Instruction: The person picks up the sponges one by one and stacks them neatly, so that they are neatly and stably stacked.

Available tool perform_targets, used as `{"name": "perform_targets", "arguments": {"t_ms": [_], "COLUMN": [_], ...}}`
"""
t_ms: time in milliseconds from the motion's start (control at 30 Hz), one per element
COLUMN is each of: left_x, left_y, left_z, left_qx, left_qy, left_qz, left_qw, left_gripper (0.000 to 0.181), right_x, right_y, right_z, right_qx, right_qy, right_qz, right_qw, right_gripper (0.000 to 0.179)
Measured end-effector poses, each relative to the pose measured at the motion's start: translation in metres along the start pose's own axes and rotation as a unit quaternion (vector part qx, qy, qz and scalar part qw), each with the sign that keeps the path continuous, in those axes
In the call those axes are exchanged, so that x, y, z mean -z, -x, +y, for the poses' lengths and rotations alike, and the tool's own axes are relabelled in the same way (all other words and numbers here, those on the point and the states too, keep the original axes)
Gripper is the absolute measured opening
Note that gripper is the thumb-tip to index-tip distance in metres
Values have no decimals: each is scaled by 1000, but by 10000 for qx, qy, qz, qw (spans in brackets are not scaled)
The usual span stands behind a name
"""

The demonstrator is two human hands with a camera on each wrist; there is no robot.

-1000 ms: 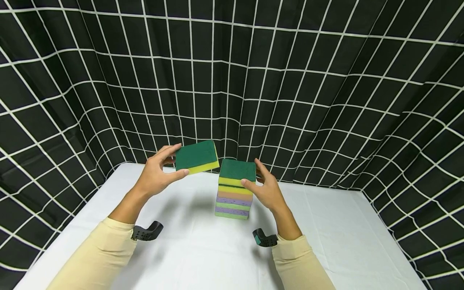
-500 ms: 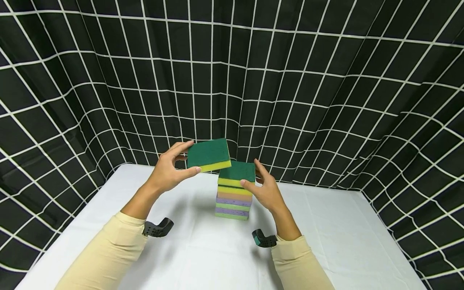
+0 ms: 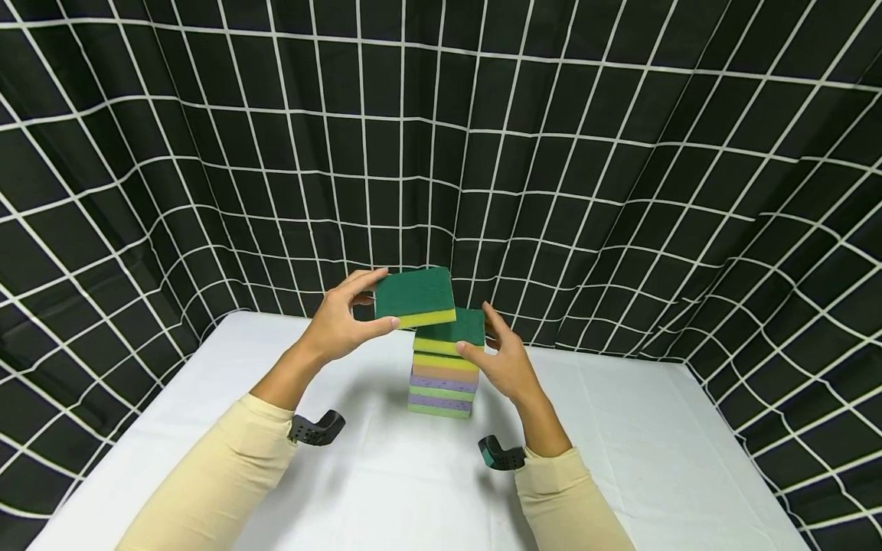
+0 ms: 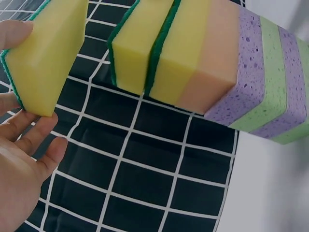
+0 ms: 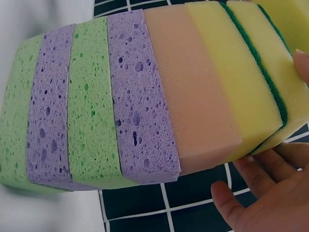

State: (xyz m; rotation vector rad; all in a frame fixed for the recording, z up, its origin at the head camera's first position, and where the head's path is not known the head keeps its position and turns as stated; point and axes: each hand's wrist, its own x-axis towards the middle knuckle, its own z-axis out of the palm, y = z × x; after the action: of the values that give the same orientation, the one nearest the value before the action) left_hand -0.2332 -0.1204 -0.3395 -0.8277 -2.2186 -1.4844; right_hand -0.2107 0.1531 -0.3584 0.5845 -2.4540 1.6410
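In the head view my left hand [image 3: 338, 321] pinches a scrub sponge [image 3: 415, 293], dark green on top and yellow below, between thumb and fingers. That sponge hangs above the left part of a sponge stack [image 3: 441, 390]; a gap between them shows in the left wrist view. My right hand [image 3: 510, 363] grips the right end of the stack's top scrub sponge [image 3: 471, 324], also green over yellow. Beneath it, in the right wrist view, come another yellow scrub sponge [image 5: 231, 72], a peach sponge [image 5: 188, 87], then alternating purple [image 5: 140, 96] and light green [image 5: 91, 106] sponges.
A white-covered table [image 3: 386, 490] carries the upright stack near its far edge. Black cloth with white grid lines [image 3: 331, 138] surrounds the back and both sides. Dark curved mounts [image 3: 318, 428] sit at both wrists.
My left hand has moved right with its scrub sponge, from beside the stack to over its left part. The right hand keeps its grip on the top sponge, nearly still.
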Motion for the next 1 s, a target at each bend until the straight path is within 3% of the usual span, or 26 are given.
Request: {"name": "perform_targets", "arguments": {"t_ms": [800, 1000], "left_x": [-32, -38], "left_y": [-22, -24], "left_z": [-6, -7], "left_qx": [126, 156], "left_qy": [186, 358], "left_qz": [-533, -634], "left_qw": [9983, 9972], "left_gripper": [70, 70], "right_x": [-1, -4], "right_y": [-1, -9], "right_z": [2, 33], "right_qx": [67, 270], "right_qy": [-96, -159], "right_qz": [38, 95], "right_qw": [9999, 9995], "right_gripper": [79, 79]}}
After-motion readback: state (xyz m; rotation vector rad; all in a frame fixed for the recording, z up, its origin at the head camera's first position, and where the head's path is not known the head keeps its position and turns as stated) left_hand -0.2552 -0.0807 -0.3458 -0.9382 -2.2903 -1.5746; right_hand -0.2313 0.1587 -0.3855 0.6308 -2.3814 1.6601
